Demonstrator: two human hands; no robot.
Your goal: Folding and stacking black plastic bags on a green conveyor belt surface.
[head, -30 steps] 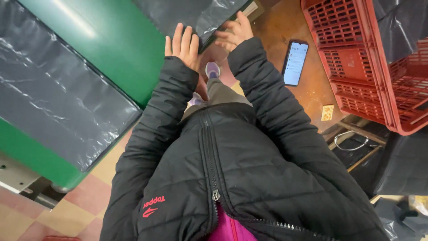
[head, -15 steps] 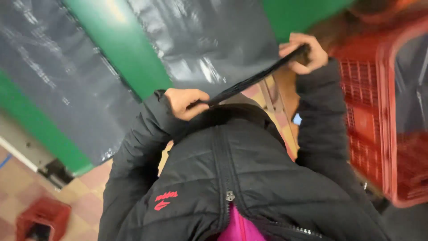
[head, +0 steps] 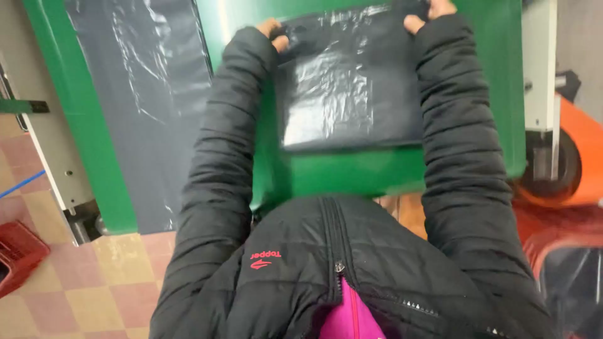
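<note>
Overhead, green table (head: 352, 172), black plastic sheet (head: 144, 94), checkered floor (head: 94, 289)

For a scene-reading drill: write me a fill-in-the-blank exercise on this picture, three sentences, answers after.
1. Both hands, the left hand and the right hand, grip the far edge of a folded black plastic ____.
2. The black plastic sheet lies on a table whose colour is ____.
3. At the lower left, on the checkered floor, stands a crate coloured ____.

Missing words: sheet; green; red
</note>
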